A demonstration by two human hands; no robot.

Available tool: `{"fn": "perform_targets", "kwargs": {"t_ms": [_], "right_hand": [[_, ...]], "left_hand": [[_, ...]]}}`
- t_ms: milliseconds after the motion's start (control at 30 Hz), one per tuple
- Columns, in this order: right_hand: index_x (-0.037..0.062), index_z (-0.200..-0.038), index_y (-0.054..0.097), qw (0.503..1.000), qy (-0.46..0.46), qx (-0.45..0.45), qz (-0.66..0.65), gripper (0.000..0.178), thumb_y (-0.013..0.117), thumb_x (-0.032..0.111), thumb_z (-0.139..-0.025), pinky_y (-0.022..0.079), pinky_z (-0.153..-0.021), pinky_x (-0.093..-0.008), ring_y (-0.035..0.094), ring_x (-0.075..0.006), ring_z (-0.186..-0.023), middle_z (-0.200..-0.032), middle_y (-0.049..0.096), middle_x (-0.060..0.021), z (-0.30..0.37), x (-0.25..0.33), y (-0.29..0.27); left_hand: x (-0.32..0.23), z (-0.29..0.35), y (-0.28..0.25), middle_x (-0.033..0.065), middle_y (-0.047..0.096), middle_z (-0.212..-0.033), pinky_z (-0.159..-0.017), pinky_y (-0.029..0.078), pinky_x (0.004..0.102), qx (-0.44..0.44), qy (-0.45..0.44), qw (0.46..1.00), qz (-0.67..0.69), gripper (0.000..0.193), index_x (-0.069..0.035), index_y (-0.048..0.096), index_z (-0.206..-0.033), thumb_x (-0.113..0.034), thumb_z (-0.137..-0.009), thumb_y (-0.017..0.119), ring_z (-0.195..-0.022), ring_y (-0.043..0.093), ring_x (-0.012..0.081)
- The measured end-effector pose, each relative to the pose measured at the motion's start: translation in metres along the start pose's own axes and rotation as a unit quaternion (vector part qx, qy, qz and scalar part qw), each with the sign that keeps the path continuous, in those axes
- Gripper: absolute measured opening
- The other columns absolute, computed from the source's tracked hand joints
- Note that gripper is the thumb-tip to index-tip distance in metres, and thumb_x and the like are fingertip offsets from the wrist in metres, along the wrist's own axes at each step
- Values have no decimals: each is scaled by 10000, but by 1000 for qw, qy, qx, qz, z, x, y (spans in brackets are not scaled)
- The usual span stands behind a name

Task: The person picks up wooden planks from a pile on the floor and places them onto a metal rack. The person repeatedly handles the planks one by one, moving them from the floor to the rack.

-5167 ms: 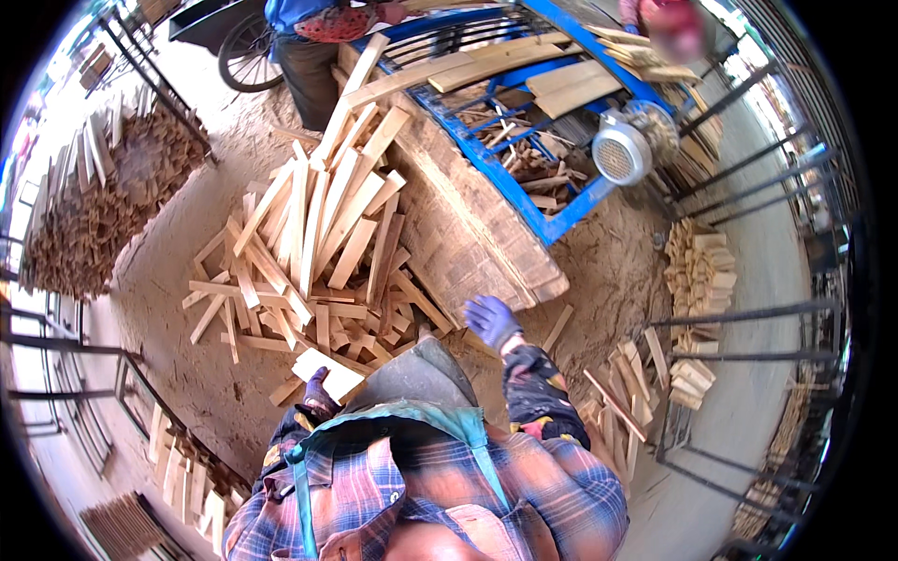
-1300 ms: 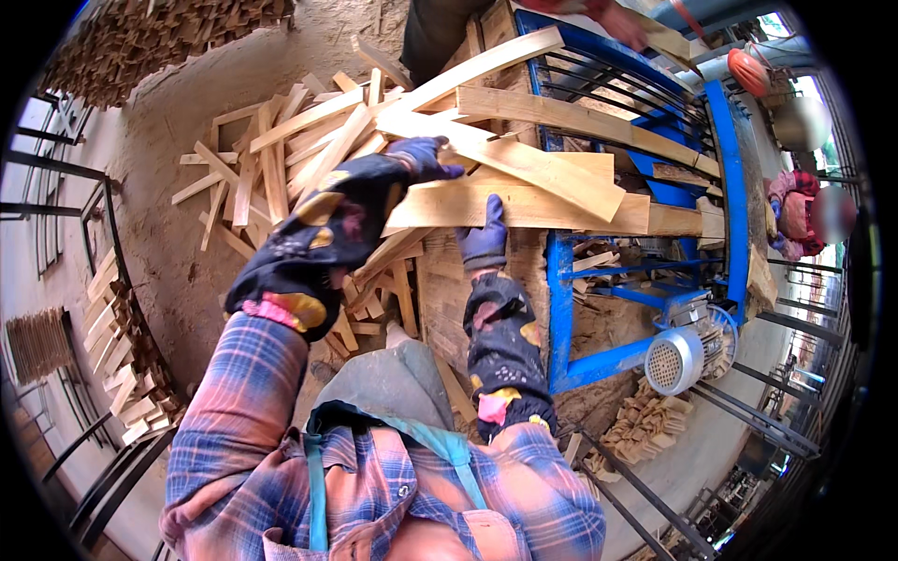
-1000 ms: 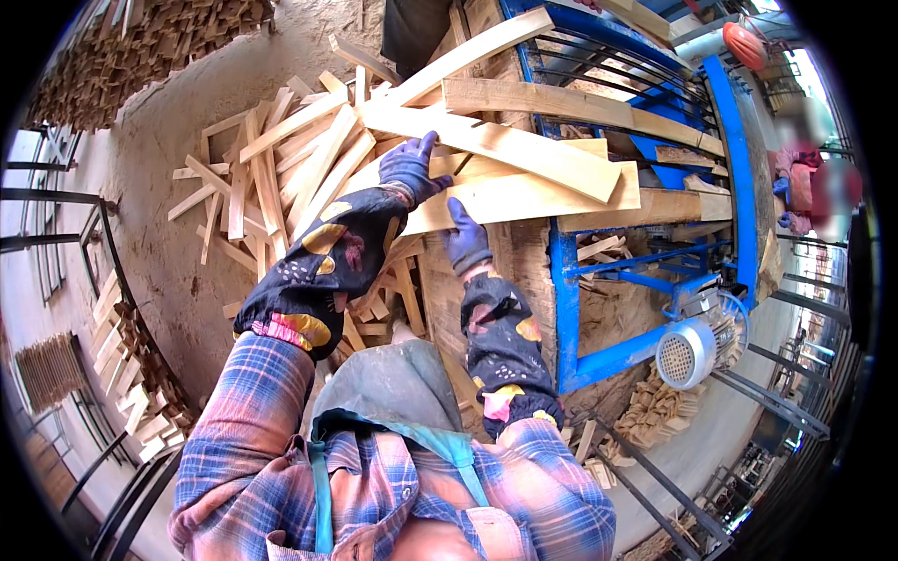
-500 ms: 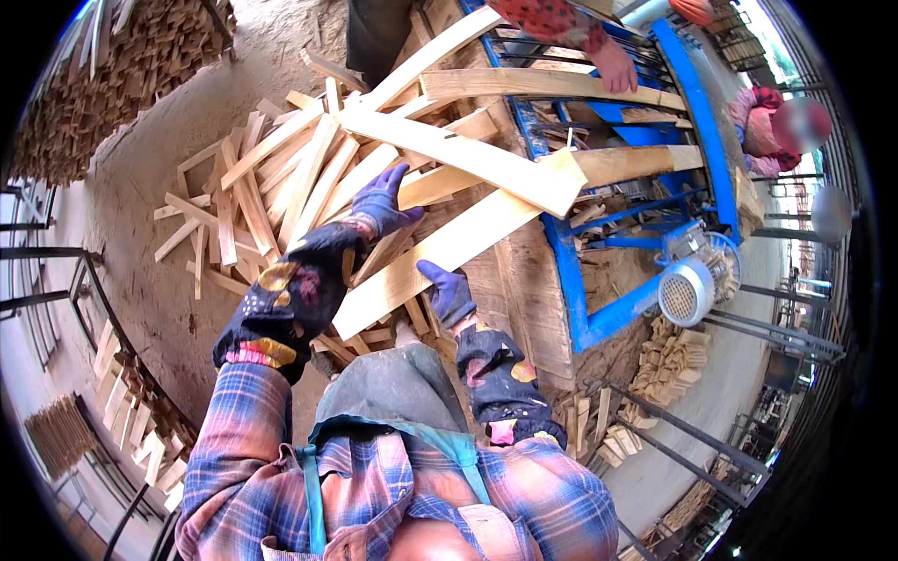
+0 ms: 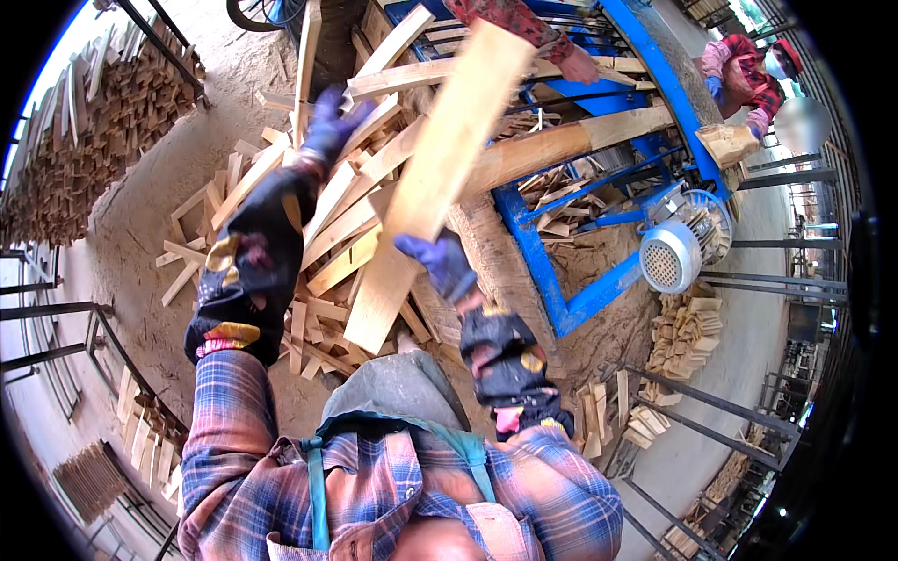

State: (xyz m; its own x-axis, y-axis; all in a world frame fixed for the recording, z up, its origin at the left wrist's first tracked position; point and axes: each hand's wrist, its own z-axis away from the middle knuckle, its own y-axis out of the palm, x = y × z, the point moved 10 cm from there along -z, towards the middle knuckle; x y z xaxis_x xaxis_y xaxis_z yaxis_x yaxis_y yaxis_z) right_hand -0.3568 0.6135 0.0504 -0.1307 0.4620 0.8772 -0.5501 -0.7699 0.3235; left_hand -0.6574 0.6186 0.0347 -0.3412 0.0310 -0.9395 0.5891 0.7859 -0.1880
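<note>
My right hand [image 5: 440,265], in a purple glove, grips the near part of a long pale wooden board [image 5: 432,178]. Its thumb lies over the board's face. The board slants from near my lap up toward the far right, its far end smeared by motion. My left hand [image 5: 332,123], also gloved in purple, reaches out over a heap of loose wooden slats [image 5: 346,201]. Its fingers are spread and a little blurred, and I see nothing held in them. A narrow slat [image 5: 306,70] stands out just beyond that hand.
Right of the heap stands a blue metal machine frame [image 5: 552,304] with a grey motor [image 5: 666,254]. A brown board [image 5: 571,150] lies across it. A co-worker's hand [image 5: 578,67] rests at the frame's far side; another person [image 5: 744,79] stands farther right. Stacked wood [image 5: 98,126] fills the far left.
The board in my right hand has swung steeper, its far end away from me. My left hand has moved farther out and left. The board that crossed over the held one no longer lies there.
</note>
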Motion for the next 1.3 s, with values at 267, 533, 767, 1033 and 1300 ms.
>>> {"fn": "perform_targets", "kwargs": {"t_ms": [267,533,767,1033,1300], "right_hand": [[0,-1053,635,977,-20,-196,-77,328,715,216,-820,477,-711,-256,598,-117,-801,-962,644,-23,63,-82,-133],[8,-1085,597,972,88,-177,-130,379,731,233,-809,509,-675,-262,611,-161,-822,-975,640,-62,59,-166,-96],[6,-1137,577,957,-27,-163,-237,372,706,179,-833,485,-786,-285,602,-161,-900,-1008,638,-50,115,-180,5],[29,-1024,562,895,-71,-345,-273,241,650,169,-849,462,-764,-299,546,-164,-829,-913,588,-40,251,-278,-15],[-2,-1150,573,881,-145,-414,-175,278,602,115,-900,466,-911,-320,572,-200,-1053,-1119,621,-90,325,-290,-25]], "left_hand": [[12,135,160,98,678,-903,-773,476,316,342,-248,890,-172,599,-10,663,-1003,-563,-772,670,-834,612,182],[-25,234,32,36,650,-807,-746,459,261,266,-333,901,-81,457,1,684,-953,-441,-838,668,-773,555,99],[-92,269,30,8,656,-855,-740,454,245,288,-290,913,-11,363,1,667,-1016,-340,-898,622,-784,547,76],[-245,419,194,79,675,-902,-713,479,269,629,-125,766,-54,390,47,628,-1090,-294,-901,622,-786,590,112],[-386,513,356,161,617,-1146,-897,465,367,627,185,753,79,610,-64,534,-1223,-463,-781,668,-1034,599,292]]}}
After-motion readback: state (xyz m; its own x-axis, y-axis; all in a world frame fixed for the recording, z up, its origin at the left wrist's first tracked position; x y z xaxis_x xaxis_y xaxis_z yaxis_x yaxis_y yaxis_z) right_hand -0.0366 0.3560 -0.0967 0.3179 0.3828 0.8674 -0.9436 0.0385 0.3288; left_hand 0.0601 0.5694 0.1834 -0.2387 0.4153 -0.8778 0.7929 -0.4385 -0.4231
